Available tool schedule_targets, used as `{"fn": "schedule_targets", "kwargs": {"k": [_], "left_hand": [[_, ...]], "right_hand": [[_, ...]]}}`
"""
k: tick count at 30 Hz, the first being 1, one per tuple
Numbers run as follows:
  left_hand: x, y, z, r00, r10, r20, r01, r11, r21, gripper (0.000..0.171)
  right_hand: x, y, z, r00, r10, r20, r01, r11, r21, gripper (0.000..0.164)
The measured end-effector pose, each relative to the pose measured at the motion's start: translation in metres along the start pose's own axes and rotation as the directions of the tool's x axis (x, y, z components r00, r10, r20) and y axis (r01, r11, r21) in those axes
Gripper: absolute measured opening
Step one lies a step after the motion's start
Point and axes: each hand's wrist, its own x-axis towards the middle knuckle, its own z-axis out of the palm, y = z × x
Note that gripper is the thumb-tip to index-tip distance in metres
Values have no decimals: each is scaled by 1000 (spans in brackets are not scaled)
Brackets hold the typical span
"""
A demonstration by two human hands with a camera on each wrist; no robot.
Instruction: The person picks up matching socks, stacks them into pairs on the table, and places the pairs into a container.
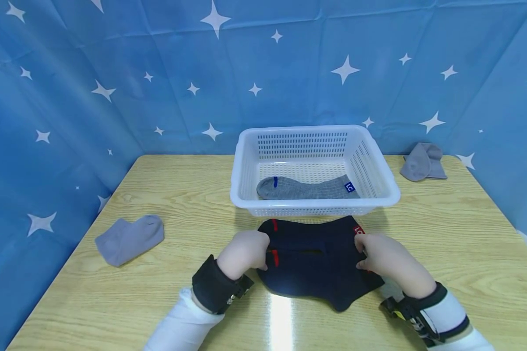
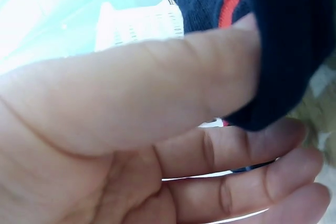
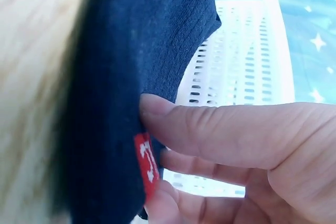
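Two dark navy socks (image 1: 303, 275) lie side by side in front of the white basket, each with a red stripe at the toe end. At that end my left hand (image 1: 246, 253) pinches the fabric, its thumb (image 2: 210, 77) partly behind a fold in the left wrist view. The other fingers extend below the cloth. My right hand (image 1: 393, 263) grips the cuff end, and the right wrist view shows thumb and fingers at the edge beside a red label (image 3: 147, 163). The lower sock's cuff hangs toward me.
Just beyond the socks stands the white plastic basket (image 1: 316, 203) with a grey sock (image 1: 307, 189) lying inside. A folded greyish sock (image 1: 131, 239) is on the wooden table at left, another grey one (image 1: 423, 162) at the back right. A blue star-patterned cloth (image 1: 246, 58) hangs behind.
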Motion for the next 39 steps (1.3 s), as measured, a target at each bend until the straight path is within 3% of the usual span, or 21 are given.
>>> {"fn": "schedule_targets", "kwargs": {"k": [6,10,14,21,28,33,39], "left_hand": [[2,-1,4,1000,1,-17,-1,1000,19,24],[3,-2,5,999,-30,-10,30,999,-24,28],[0,-5,-1,999,-49,-11,48,997,-58,40],[-6,-11,-11,999,-27,-19,26,996,-86,39],[-9,-6,-9,998,20,63,-17,998,-59,37],[-8,-2,-4,998,39,43,-38,999,-15,32],[-4,1,1,998,47,33,-48,999,26,26]], "right_hand": [[1,2,0,1000,-6,12,6,1000,-9,24],[0,4,-1,999,-31,20,31,999,36,21],[-2,10,-6,997,-74,-5,74,989,126,20],[-3,18,-13,998,-58,-26,62,979,194,20],[1,17,-10,999,-31,35,25,988,153,32],[4,13,-5,998,-15,66,5,990,144,34],[3,11,-1,998,-56,30,51,988,146,40]]}}
